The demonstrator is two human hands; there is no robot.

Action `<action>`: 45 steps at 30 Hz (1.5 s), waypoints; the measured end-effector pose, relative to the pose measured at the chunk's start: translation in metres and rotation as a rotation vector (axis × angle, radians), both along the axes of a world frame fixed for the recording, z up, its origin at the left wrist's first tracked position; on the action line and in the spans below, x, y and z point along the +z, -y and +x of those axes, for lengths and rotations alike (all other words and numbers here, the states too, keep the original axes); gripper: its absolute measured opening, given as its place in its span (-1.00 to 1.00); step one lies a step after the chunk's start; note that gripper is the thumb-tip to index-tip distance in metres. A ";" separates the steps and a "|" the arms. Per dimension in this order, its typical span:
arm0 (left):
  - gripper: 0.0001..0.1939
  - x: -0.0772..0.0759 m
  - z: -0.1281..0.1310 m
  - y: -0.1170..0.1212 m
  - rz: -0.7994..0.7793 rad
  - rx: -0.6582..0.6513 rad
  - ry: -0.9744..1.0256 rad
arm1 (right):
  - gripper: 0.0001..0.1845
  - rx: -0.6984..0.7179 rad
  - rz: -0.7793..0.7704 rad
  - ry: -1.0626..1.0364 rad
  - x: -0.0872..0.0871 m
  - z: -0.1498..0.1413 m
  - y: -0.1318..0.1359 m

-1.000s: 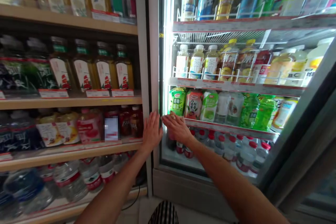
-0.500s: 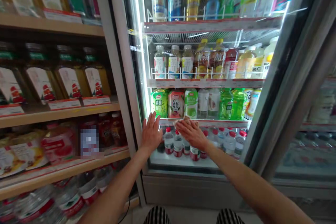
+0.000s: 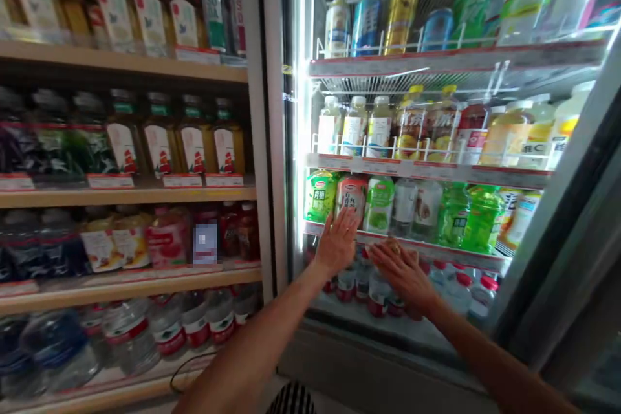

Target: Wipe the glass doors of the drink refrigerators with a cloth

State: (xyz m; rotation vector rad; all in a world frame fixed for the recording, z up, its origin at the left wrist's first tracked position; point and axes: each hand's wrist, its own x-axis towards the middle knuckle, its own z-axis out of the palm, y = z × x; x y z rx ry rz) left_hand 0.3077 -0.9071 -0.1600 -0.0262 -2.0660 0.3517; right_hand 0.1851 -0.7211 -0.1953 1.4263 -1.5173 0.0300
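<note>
My left hand [image 3: 337,246] lies flat with fingers stretched, in front of the red tea bottle [image 3: 350,193] and seemingly against the glass door [image 3: 356,325] of a lit drinks cooler. To its right, my right hand [image 3: 402,277] presses a crumpled brownish cloth [image 3: 395,245] to the glass, level with the lower shelf's edge. Most of the cloth is hidden under the palm and fingers. Behind the hands stand a green bottle [image 3: 379,204] and several red-capped bottles, partly covered by my right hand.
Left of the cooler, open wooden shelves [image 3: 140,196] carry rows of bottled drinks. A dark cable [image 3: 187,365] loops by the bottom shelf. The cooler's thick frame [image 3: 548,284] runs up the right side. A striped knee [image 3: 291,398] shows at the bottom edge.
The view has swung left, so more of the wooden shelves shows. My left hand has moved from the cooler's left edge over to the red tea bottle. The right hand still presses the cloth.
</note>
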 end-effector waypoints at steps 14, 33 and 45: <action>-0.40 0.046 -0.027 -0.011 -0.052 0.004 -0.019 | -0.38 -0.064 -0.218 0.072 0.030 -0.018 -0.013; -0.42 0.036 -0.041 -0.012 -0.017 -0.027 -0.133 | -0.40 -0.118 -0.229 0.058 0.036 -0.035 -0.066; -0.30 0.035 -0.045 -0.014 0.022 -0.072 -0.141 | -0.31 -0.230 -0.519 0.207 0.012 -0.052 -0.094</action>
